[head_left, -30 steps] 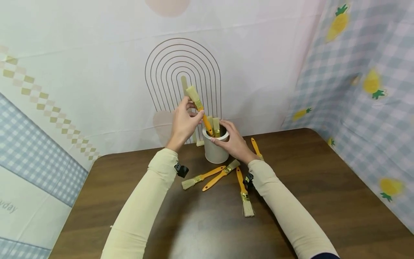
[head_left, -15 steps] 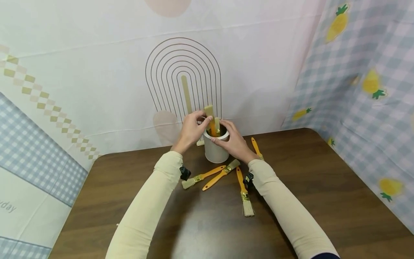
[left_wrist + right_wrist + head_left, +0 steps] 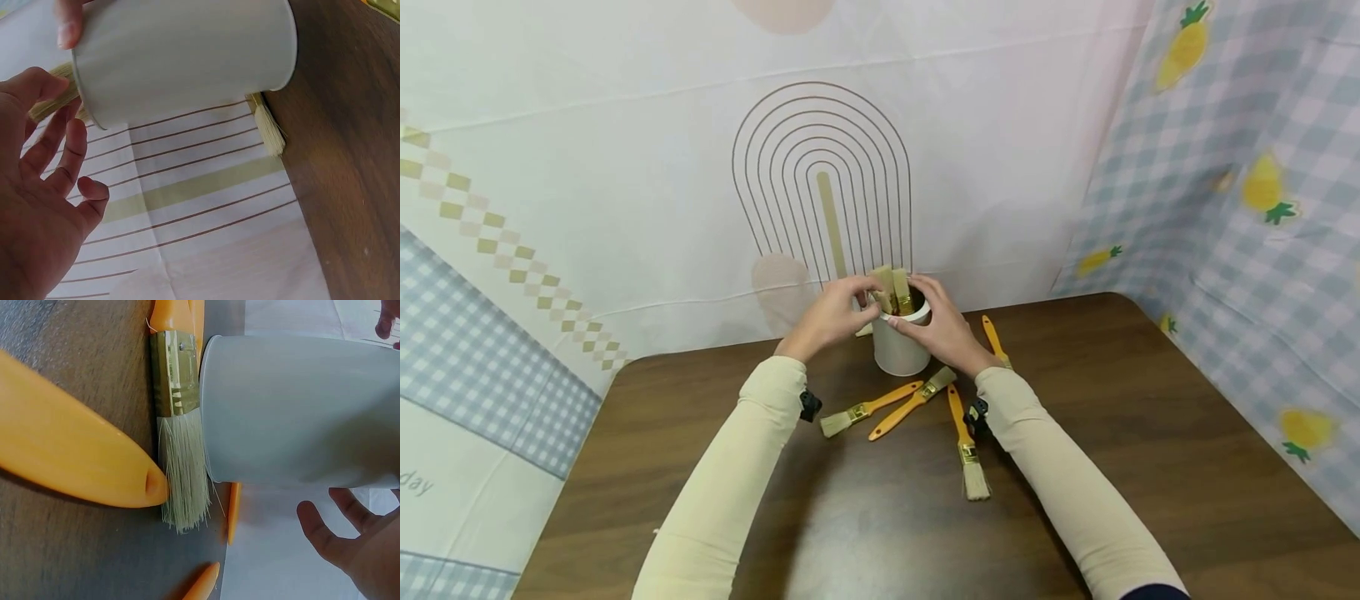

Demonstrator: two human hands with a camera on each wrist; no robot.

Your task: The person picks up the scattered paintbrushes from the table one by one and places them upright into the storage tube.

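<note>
A pale grey cylindrical can (image 3: 901, 352) stands upright on the table with several paintbrushes (image 3: 902, 292) inside, bristles up. My right hand (image 3: 943, 327) holds the can by its rim, thumb at the front and fingers behind. At the can's left rim, my left hand (image 3: 835, 315) pinches the bristles of a paintbrush (image 3: 55, 100) between thumb and fingers. That brush's handle is hidden inside the can. In the left wrist view, the other fingers of the left hand are loosely bent. Parts of the right fingers are out of sight behind the can.
In front of the can lie two paintbrushes with orange handles, a left brush (image 3: 857, 414) and a middle brush (image 3: 906, 410). Another brush (image 3: 967, 454) lies nearer, and one more (image 3: 994, 340) lies by the right wrist. Bristles (image 3: 269, 128) show behind the can, near the cloth-covered wall.
My left hand has lowered a paintbrush, handle first, into the can; its bristles now stand near the rim. The right hand has stayed on the can.
</note>
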